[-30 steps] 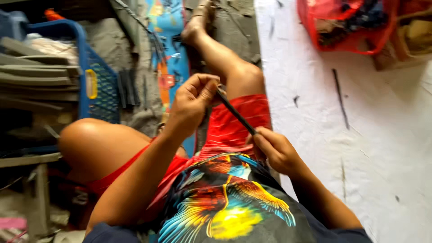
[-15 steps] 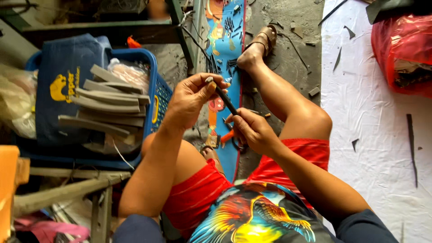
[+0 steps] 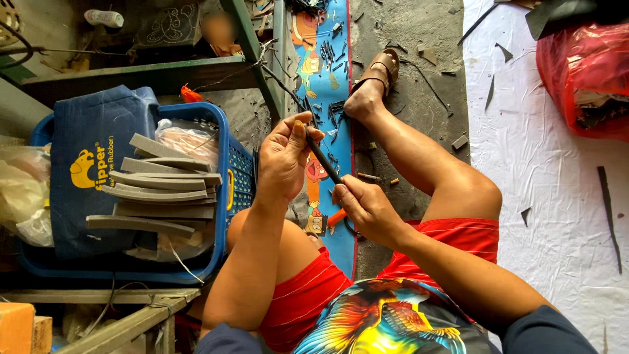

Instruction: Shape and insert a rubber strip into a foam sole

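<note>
I see the left hand (image 3: 283, 157) pinching the upper end of a thin black strip (image 3: 322, 157), while the right hand (image 3: 368, 211) grips its lower end at about five o'clock from the left. At nine o'clock sits a blue basket (image 3: 226, 196) of grey foam pieces (image 3: 157, 187).

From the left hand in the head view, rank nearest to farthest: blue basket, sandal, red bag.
1. Blue basket, just beside the left hand, on its left.
2. Sandal, up the picture on the outstretched foot.
3. Red bag, far off at the top right on the white sheet.
</note>
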